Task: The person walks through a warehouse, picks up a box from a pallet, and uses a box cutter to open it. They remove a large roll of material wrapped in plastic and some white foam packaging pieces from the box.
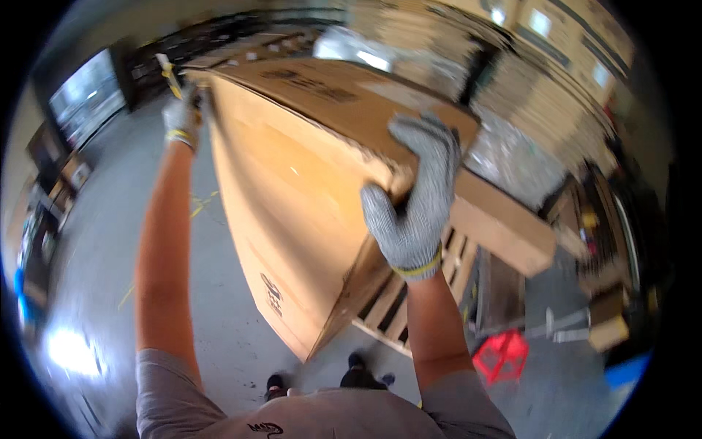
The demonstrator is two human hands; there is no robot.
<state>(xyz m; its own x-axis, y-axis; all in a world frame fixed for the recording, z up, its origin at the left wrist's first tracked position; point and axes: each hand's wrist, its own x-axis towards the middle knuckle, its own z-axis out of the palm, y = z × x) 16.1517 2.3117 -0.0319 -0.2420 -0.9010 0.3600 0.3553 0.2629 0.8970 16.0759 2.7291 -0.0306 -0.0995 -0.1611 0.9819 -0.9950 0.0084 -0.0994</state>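
Note:
A large brown cardboard box is tilted in front of me, its long pale panel hanging down toward my feet. My right hand, in a grey knit glove, grips the near right corner, fingers over the top face and thumb on the near side. At the far left end, my gloved left hand is closed beside the box's edge. From its fist sticks up a slim yellow and white tool, which looks like a box cutter. Blur hides whether that hand also grips the cardboard.
Under the box lies a wooden pallet, with a long carton to the right. A red frame-like object is on the floor. Stacked flat cardboard and plastic-wrapped goods stand behind. Shelving lines the left.

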